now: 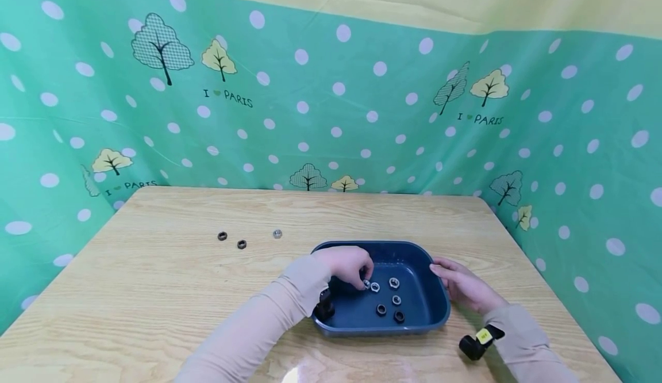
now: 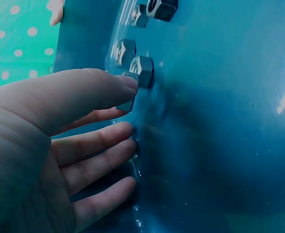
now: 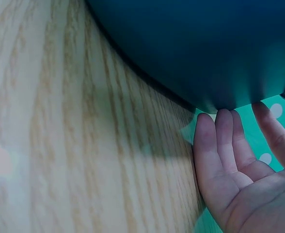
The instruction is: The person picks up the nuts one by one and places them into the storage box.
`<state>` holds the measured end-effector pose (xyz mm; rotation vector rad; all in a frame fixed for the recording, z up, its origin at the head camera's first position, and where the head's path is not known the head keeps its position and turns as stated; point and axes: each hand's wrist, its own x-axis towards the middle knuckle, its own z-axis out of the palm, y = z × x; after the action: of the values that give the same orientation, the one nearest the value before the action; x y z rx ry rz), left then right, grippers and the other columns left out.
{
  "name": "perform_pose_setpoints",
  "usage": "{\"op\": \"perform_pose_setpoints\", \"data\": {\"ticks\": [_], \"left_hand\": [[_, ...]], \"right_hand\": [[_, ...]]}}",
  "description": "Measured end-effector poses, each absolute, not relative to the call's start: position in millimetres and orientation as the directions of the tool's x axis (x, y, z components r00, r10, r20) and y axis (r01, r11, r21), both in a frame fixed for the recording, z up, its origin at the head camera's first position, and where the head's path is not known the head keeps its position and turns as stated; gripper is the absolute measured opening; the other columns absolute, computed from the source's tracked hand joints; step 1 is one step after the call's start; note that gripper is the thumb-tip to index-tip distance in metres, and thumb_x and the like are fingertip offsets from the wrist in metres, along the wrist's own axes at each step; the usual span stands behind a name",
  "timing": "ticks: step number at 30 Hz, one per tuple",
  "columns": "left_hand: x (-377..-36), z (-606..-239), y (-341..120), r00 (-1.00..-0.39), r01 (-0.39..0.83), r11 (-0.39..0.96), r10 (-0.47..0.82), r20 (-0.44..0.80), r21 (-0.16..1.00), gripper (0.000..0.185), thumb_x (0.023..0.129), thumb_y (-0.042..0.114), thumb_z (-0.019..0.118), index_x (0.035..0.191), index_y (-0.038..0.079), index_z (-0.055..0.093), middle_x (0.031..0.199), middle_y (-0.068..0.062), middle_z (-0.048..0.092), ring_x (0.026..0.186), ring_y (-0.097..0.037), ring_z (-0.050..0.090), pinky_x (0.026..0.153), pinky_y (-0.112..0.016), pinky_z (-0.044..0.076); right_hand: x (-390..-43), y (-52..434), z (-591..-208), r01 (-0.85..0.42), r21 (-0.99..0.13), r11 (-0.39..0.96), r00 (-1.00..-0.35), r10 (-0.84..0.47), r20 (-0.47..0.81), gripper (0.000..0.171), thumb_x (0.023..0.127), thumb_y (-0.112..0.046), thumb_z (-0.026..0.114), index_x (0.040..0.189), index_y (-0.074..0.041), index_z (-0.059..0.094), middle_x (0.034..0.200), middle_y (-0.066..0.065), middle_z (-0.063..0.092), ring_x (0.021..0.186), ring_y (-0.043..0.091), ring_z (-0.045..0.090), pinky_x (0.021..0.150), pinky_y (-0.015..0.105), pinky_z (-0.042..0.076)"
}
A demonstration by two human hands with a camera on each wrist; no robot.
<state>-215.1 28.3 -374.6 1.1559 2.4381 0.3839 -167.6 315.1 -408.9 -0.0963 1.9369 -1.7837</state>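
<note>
A: Surroundings?
B: Light wooden table (image 1: pixel 155 291); three loose small metal hex nuts (image 1: pixel 241 244) at ten o'clock of the dark blue plastic tray (image 1: pixel 421 256).
A: Tray?
B: Six nuts inside. Left hand (image 1: pixel 347 265) pinches a silver hex nut (image 1: pixel 366 284) on its floor; right hand (image 1: pixel 465 286), fingers straight, rests against the three-o'clock wall.

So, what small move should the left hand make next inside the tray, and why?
Probably close the thumb and forefinger on the silver nut and lift it. The left hand already reaches into the blue tray, fingers touching that nut, not clearly gripping it, while the right hand rests against the tray's side.
</note>
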Motion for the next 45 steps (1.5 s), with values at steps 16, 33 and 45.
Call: {"op": "perform_pose_setpoints", "data": {"ticks": [16,33,45], "left_hand": [[-213.5,-374.6,26.9,-0.576,0.741,0.623,0.781,-0.239,0.252,0.008,0.081,0.013,0.073,0.079,0.016,0.066,0.081,0.007,0.051,0.067,-0.006,0.046,0.058,-0.017,0.038],[-209.6,-372.0,26.9,-0.579,0.775,0.613,0.786,-0.216,0.154,0.013,0.08,0.015,0.074,0.073,0.017,0.063,0.079,0.008,0.048,0.066,-0.005,0.045,0.058,-0.016,0.038],[-208.9,-374.1,29.3,-0.592,0.775,0.621,0.777,-0.213,0.116,0.018,0.08,0.017,0.075,0.07,0.018,0.06,0.079,0.009,0.046,0.067,-0.005,0.044,0.057,-0.016,0.037]], "right_hand": [[-165.4,313.2,-408.2,0.268,-0.946,0.183,-0.877,-0.361,-0.318,0.069,0.1,-0.03,0.043,0.142,0.011,0.008,0.099,-0.01,0.065,0.087,0.004,0.063,0.081,0.029,0.052],[-165.4,312.3,-408.7,0.261,-0.939,0.223,-0.882,-0.34,-0.326,0.073,0.1,-0.032,0.043,0.144,0.012,0.004,0.111,-0.004,0.061,0.094,0.005,0.062,0.085,0.033,0.051],[-165.0,313.4,-407.7,0.274,-0.942,0.195,-0.871,-0.365,-0.329,0.074,0.1,-0.033,0.043,0.143,0.011,0.003,0.099,-0.009,0.067,0.089,0.006,0.065,0.082,0.034,0.053]]}}
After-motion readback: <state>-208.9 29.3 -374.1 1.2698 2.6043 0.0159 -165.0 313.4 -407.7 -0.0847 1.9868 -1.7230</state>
